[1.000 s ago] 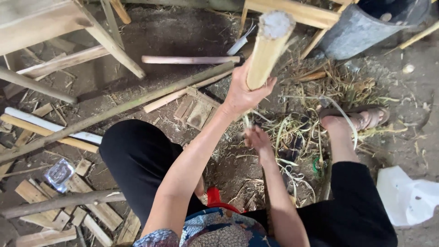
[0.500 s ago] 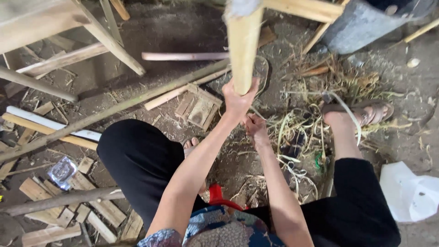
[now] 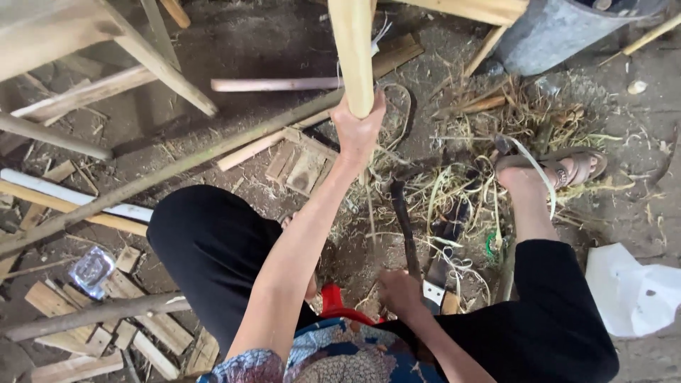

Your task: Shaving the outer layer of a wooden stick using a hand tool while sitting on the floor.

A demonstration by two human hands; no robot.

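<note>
Both hands grip: left hand (image 3: 360,131) fingers clamped around the upright bamboo pole (image 3: 352,53), right hand (image 3: 399,292) closed on the dark knife (image 3: 404,227).

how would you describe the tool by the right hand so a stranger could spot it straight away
Start at the grey metal drum at the top right, then drop to the straw litter beside the sandalled foot. The right hand rests at the near end of a big knife lying there: long, dark and slightly curved, unlike the pale wood scraps around it.
</note>
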